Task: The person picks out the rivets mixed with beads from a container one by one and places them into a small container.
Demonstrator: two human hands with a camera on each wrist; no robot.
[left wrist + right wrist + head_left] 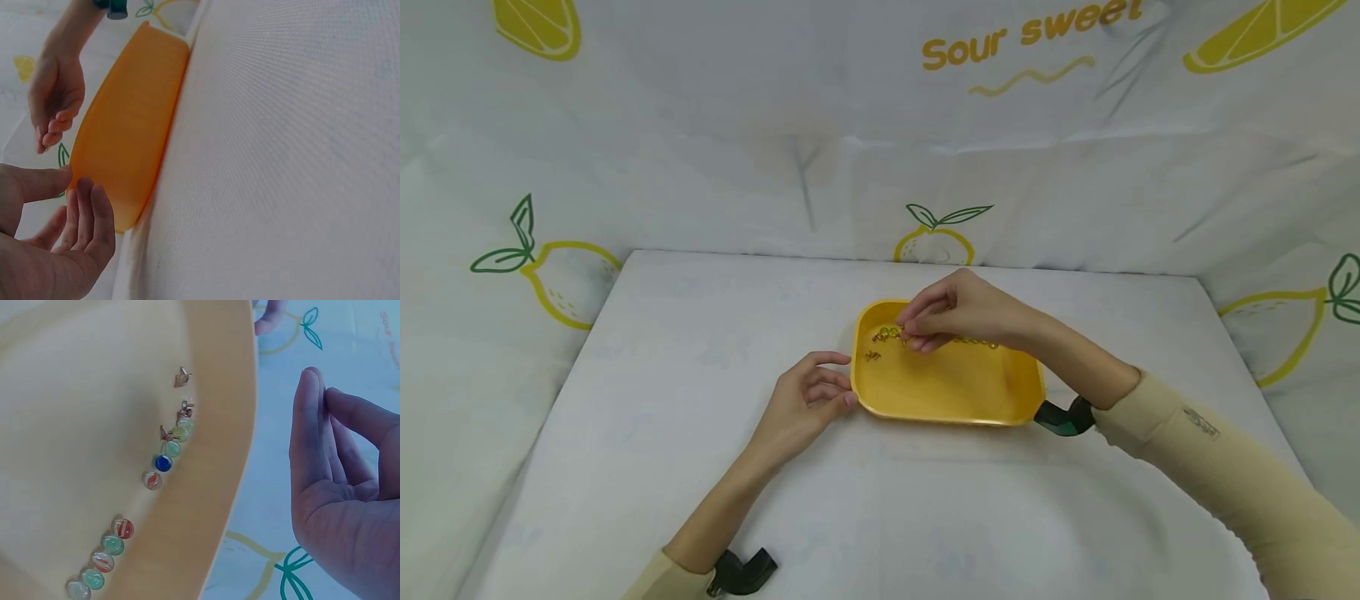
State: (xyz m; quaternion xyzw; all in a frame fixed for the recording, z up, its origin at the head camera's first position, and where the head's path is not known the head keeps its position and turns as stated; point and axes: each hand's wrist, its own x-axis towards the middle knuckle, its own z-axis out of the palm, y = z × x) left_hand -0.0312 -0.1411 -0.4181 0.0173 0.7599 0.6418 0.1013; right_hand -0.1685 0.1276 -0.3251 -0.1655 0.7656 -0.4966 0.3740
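Head view, tray: the yellow tray stands on the white table, near its far edge.
Head view, marbles: the marbles lie inside along the tray's far edge; metal bits lie by its far left corner.
Head view, left hand: the left hand has relaxed, slightly bent fingers at the tray's left edge.
Head view, right hand: the right hand is over the tray's far edge, thumb and fingertips together; whether they grip a bit, I cannot tell.
Left wrist view, left hand: loosely extended fingers touch the tray's end.
Right wrist view, marbles: two groups in a row along the foot of the wall, red-streaked, green, clear and one blue.
Right wrist view, metal bits: copper-coloured, around the row's upper end.
Backdrop: lemon-printed cloth beyond the table's far edge.
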